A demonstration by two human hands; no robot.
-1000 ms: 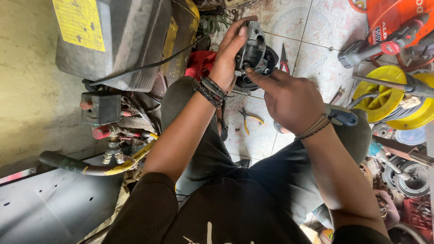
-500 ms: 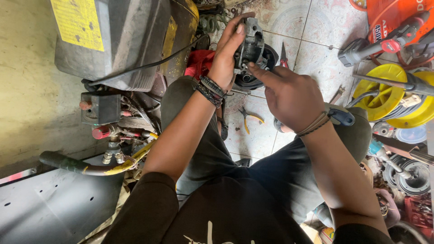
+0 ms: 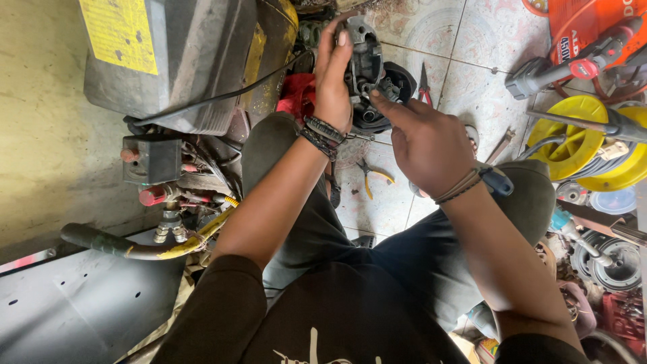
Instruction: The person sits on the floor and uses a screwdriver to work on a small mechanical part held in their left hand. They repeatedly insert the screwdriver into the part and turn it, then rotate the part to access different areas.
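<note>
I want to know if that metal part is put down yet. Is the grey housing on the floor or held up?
Held up. The left hand grips the grey housing above the tiled floor; the right hand touches it.

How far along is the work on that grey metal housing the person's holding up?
Done: the grey metal housing is up off the floor. In hand: the left hand grips it while the right hand pokes a finger into its open side. Left: yellow-handled pliers lie unused on the tiled floor.

yellow rectangular label (image 3: 120, 34) | top left | on grey tank (image 3: 195, 61)
</note>
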